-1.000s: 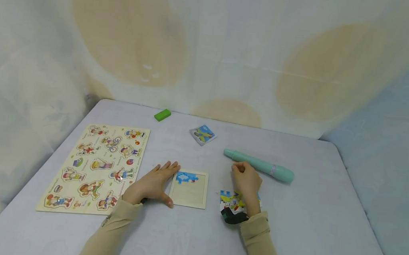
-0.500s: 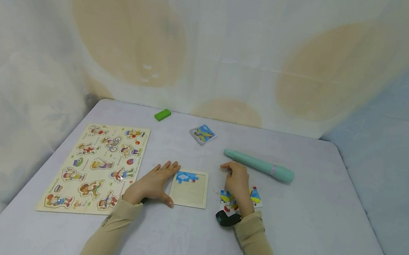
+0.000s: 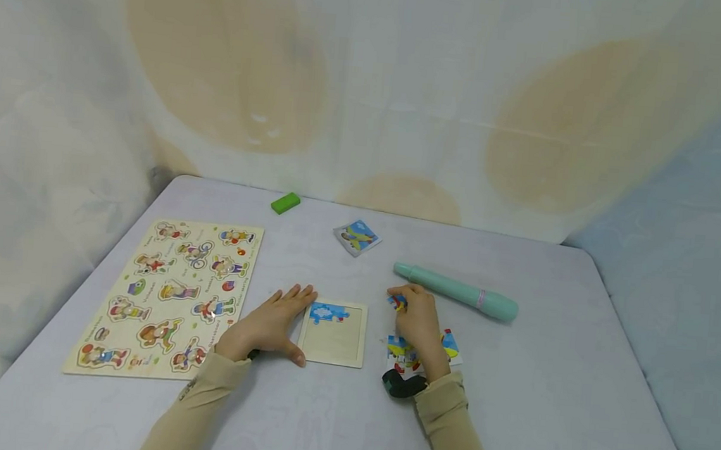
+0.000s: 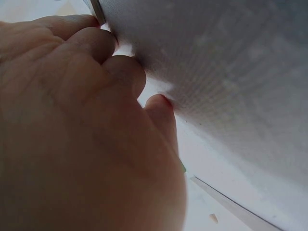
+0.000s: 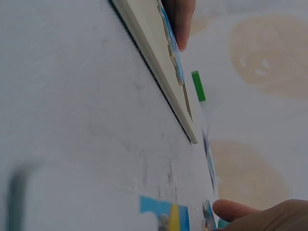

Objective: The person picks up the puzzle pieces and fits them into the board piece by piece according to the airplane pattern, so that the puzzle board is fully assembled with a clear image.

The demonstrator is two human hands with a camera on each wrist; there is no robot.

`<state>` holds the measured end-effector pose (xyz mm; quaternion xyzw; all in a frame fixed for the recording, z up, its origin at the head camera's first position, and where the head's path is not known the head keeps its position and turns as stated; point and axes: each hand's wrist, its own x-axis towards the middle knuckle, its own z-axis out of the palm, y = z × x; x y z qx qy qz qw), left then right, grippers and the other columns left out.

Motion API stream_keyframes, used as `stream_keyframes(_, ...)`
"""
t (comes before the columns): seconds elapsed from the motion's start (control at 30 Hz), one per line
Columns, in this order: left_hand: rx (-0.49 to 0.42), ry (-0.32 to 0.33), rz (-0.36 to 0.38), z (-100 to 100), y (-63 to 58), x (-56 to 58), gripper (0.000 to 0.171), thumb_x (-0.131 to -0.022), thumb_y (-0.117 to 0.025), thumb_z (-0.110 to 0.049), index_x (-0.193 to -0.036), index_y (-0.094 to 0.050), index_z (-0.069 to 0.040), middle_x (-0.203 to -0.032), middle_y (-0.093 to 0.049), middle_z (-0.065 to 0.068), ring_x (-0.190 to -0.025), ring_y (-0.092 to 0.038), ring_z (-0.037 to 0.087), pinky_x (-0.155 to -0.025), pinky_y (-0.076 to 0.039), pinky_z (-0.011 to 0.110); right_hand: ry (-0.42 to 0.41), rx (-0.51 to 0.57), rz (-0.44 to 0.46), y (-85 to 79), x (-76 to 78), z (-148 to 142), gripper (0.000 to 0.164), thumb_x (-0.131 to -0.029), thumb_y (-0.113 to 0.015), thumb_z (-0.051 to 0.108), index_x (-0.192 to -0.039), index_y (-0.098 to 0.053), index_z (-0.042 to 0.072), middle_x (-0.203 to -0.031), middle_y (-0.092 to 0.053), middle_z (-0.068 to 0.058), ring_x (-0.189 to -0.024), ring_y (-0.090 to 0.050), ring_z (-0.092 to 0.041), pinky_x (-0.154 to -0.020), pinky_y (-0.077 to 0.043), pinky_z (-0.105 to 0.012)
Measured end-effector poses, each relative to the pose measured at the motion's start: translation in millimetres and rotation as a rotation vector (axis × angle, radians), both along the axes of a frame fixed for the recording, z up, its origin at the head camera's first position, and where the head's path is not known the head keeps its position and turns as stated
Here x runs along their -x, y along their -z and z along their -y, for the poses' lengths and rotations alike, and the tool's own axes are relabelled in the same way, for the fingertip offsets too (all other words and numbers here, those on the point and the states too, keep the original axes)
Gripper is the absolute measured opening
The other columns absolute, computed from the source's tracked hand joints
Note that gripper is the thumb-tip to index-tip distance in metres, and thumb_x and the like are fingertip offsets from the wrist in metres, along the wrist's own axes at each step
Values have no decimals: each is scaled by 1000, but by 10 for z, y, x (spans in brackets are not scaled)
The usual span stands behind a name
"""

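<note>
My left hand (image 3: 271, 324) lies spread with straight fingers along the left edge of a small wooden puzzle frame (image 3: 331, 361). A few joined blue jigsaw pieces (image 3: 327, 313) fill the frame's upper left corner. To the right, my right hand (image 3: 418, 318) pinches a blue and red jigsaw piece (image 3: 397, 302) between thumb and fingers; in the right wrist view the thumb (image 5: 231, 210) shows beside that piece (image 5: 209, 215). Below the right hand, loose colourful jigsaw pieces (image 3: 400, 355) lie on the table, partly hidden by the wrist.
A large board with cartoon children (image 3: 167, 294) lies at the left. Farther back are a green block (image 3: 285, 203) and a small square picture card (image 3: 357, 237). A mint-green tube (image 3: 457, 289) lies just beyond the right hand.
My right hand has shifted left from over the loose pieces, and the pinched jigsaw piece has come into sight at its fingertips. The left hand stays in place at the frame.
</note>
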<state>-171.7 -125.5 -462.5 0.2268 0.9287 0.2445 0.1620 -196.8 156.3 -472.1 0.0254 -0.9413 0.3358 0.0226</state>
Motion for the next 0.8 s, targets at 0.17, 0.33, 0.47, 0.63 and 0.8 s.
stream_keyframes(0.17,1,1,-6,-1,7,5,120,-57,-92,-36,-152,-27,-2,-161,-21,15,-151,-12,36,-122,-9,56,-32,-31,67,-21,8,-25,44,-81,-54,-8,-118,-69,10,-134,-55,-16,-117,-52,-38,-95,-48,-47)
stream_keyframes(0.33,6,-2,-2,4,11,6,120,-57,-92,-36,-152,-27,-2,-161,-21,15,-151,-12,35,-122,-9,56,-38,1,136,-49,9,-48,40,-80,-57,-4,-117,-66,6,-129,-53,-20,-113,-52,-34,-95,-47,-46)
stream_keyframes(0.47,10,-4,-2,11,10,5,120,-57,-92,-37,-152,-27,-2,-161,-20,15,-151,-12,36,-122,-9,56,-5,54,157,-65,14,-76,31,-83,-63,2,-113,-64,5,-112,-55,-16,-92,-52,-26,-80,-47,-36)
stream_keyframes(0.63,6,-4,-3,9,8,0,120,-57,-92,-36,-152,-27,-2,-161,-21,16,-150,-13,37,-122,-9,57,58,170,159,-32,18,-122,22,-88,-69,14,-108,-64,5,-94,-60,-10,-74,-57,-16,-63,-45,-25)
stream_keyframes(0.8,-1,-4,-1,3,1,-1,120,-56,-92,-36,-152,-27,-2,-161,-21,16,-150,-12,37,-122,-9,57,74,349,175,-12,6,-106,17,-91,-65,13,-107,-69,6,-90,-69,-11,-67,-65,-14,-60,-54,-25)
